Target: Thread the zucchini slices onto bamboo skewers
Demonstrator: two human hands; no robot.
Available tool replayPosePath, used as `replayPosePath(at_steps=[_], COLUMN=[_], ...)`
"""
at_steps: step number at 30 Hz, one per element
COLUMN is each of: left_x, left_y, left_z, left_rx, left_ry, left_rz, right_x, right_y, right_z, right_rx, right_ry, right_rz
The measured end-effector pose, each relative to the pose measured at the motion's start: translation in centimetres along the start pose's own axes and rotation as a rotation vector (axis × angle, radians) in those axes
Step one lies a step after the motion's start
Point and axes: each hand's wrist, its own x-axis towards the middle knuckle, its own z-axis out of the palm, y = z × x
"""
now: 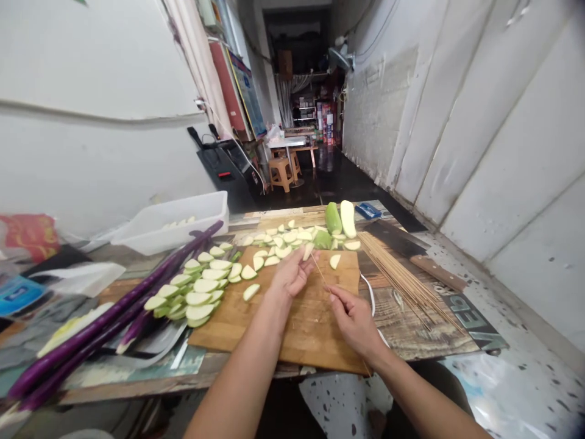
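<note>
Over the wooden cutting board [315,341], my left hand [290,274] pinches a pale half-round vegetable slice [308,250]. My right hand [351,316] is closed on a thin wooden skewer [322,275], whose upper end reaches the slice; whether it has pierced it I cannot tell. Green-skinned slices [201,292] lie stacked on the board's left side, and more loose slices [283,238] are strewn along its far edge. A lone slice [335,261] rests at the far right of the board. Beyond it stand large cut pieces of the green vegetable [348,219].
To the right lie a bundle of skewers [402,274] and a cleaver [439,272] with a wooden handle. Long purple eggplants [109,320] stretch along the left. Behind them is a white plastic tub [210,213]. A blue packet [368,211] sits at the table's far edge.
</note>
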Motion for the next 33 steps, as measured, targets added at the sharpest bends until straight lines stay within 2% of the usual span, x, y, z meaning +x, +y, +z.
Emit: replayPosePath(at_steps=[13,17,23,33], left_x=[0.66,0.65,0.75,1.00], left_y=[0.08,0.42,0.71,0.77], left_z=[-0.62,-0.64,-0.84,-1.02], left_rx=[-0.144,-0.191,-0.283,-0.204], left_ry=[0.035,-0.005,-0.035,-0.061], left_rz=[-0.026,-0.091,-0.143,-0.104], right_x=[0.10,0.20,0.22,0.23], right_y=[-0.56,-0.48,-0.49,-0.55], right_z=[-0.32,-0.32,-0.30,-0.29], right_rx=[0.021,0.096,0.113,0.118], right_ry=[-0.050,-0.048,-0.033,-0.026], right_rz=[0.087,0.037,0.061,0.068])
